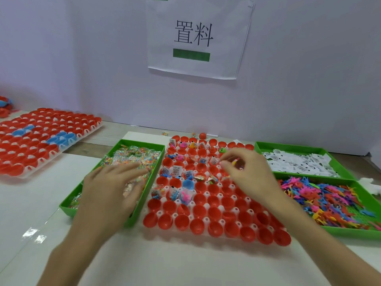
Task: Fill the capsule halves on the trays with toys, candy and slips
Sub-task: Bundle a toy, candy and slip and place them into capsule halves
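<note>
Filling the capsule tray [206, 219]
Left hand [111, 188] flat, fingers spread over the candy bin [142, 204] — right hand [247, 172] pinches a small toy [235, 162] above the tray.

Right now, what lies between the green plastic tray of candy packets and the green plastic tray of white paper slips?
The head view shows the white tray of red capsule halves there, with the right hand above it, pinching a small coloured item.

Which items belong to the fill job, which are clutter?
In the job: capsule tray, candy bin, slip bin, toy bin, second tray, left hand, right hand pinching a small coloured piece.
Lying about: wall sign, loose red capsule, white scrap.
</note>
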`<state>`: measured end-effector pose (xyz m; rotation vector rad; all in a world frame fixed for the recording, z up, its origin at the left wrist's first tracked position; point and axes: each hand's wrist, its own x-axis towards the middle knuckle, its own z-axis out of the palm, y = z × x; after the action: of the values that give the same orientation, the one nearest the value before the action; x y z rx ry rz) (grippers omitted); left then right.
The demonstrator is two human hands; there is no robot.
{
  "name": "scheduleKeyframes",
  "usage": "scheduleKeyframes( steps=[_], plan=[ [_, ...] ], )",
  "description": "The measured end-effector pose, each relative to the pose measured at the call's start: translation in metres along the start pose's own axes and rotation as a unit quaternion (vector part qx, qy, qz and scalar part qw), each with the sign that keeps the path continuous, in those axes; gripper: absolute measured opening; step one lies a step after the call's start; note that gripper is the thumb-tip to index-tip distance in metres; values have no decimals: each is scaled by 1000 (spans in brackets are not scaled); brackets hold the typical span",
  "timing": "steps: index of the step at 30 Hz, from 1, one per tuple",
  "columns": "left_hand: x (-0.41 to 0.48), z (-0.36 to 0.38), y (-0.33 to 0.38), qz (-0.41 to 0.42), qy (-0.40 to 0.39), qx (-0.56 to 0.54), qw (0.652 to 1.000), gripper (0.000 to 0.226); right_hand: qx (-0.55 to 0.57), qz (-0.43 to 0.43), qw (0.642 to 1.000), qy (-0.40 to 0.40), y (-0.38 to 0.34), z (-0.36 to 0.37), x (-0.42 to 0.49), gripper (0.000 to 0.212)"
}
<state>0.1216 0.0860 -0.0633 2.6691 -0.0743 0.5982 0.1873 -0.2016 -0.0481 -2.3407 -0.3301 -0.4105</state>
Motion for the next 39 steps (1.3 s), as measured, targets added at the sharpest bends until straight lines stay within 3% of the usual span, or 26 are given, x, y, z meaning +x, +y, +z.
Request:
scheduleKeyframes(
  steps=[3, 6, 12, 21, 27, 32, 39],
  plan=[
    [19, 4, -18, -89, -51, 29, 994, 26, -24, 78, 994, 73, 43, -35, 15, 13],
    [28, 13, -29, -115, -49, -29, 992, 20, -126, 159, 975, 95, 96, -72, 27, 18],
    [27, 24, -35, -118, 18, -74, 990, 14, -258, 303, 917, -27, 169, -104, 29, 38],
    [25, 31, -36, -82, 159, -64, 982, 12, -194, 289, 937, 7, 177, -94, 30, 23],
    [21, 27, -37, -73, 275, -182, 941, 13, -95, 328, 933, 112, 175, -89, 26, 31],
    [19, 29, -34, -65, 283, -207, 934, 20, -40, 324, 928, 177, 172, -88, 20, 27],
    [16, 29, -26, -47, 274, -194, 941, 14, -58, 303, 925, 221, 167, -93, 14, 25]
  ],
)
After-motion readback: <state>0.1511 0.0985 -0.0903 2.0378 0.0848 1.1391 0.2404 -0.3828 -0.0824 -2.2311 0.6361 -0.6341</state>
